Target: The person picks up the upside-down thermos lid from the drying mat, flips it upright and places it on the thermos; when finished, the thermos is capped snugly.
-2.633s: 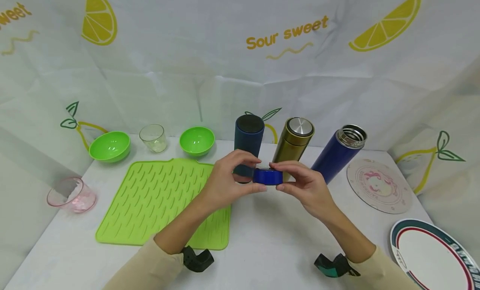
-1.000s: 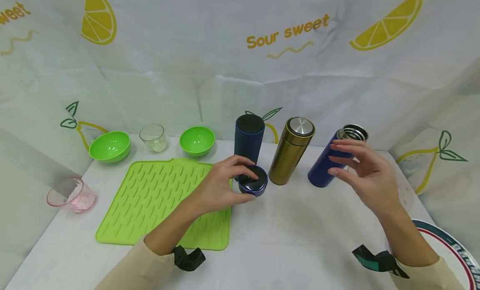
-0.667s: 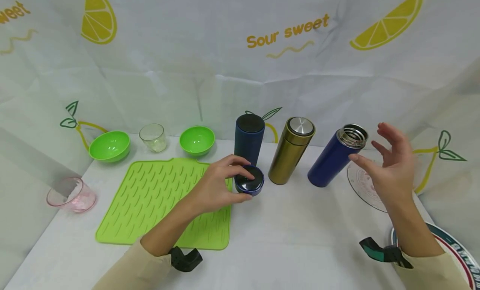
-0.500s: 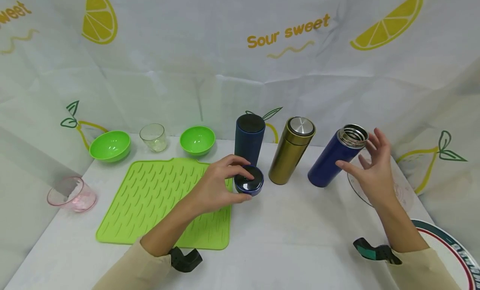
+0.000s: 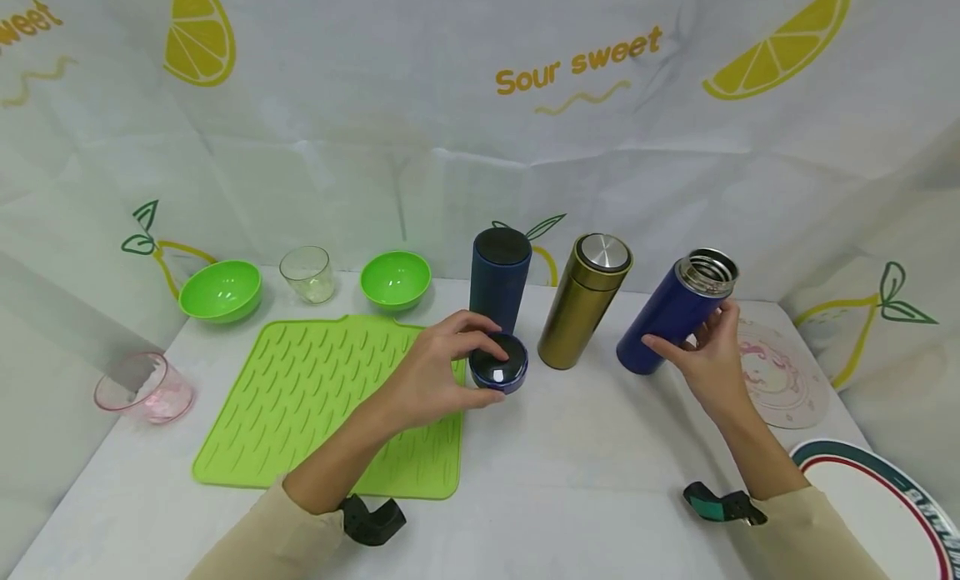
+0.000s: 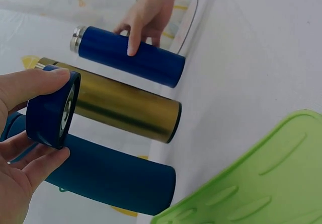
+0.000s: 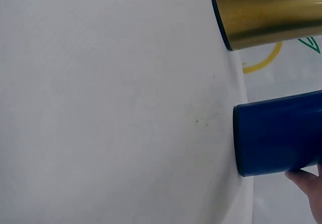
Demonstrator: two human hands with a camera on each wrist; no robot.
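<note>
In my left hand [image 5: 442, 367] I hold a blue lid [image 5: 501, 365], shiny dark top up, pinched between thumb and fingers. The left wrist view shows the lid [image 6: 48, 105] side-on, with part of its underside visible. My right hand [image 5: 705, 359] grips the middle of an uncapped blue thermos bottle [image 5: 667, 317], thumb on the near side and fingers round the right. This thermos stands on the table with its steel mouth exposed. Beside it stands a gold thermos [image 5: 581, 309] with a capped top. A dark blue thermos [image 5: 498, 276] rises behind the lid, partly hidden.
A green drying mat [image 5: 322, 405] covers the left of the table. Green bowls [image 5: 396, 282], a clear glass [image 5: 307, 276] and a pink glass [image 5: 150, 392] stand around it. At right lie a round pink mat [image 5: 783, 376] and a rimmed plate [image 5: 870, 513].
My right hand let go of the lid, swung right past the uncapped thermos, then came back and took hold of it. My left hand shifted slightly left and turned the lid top up.
</note>
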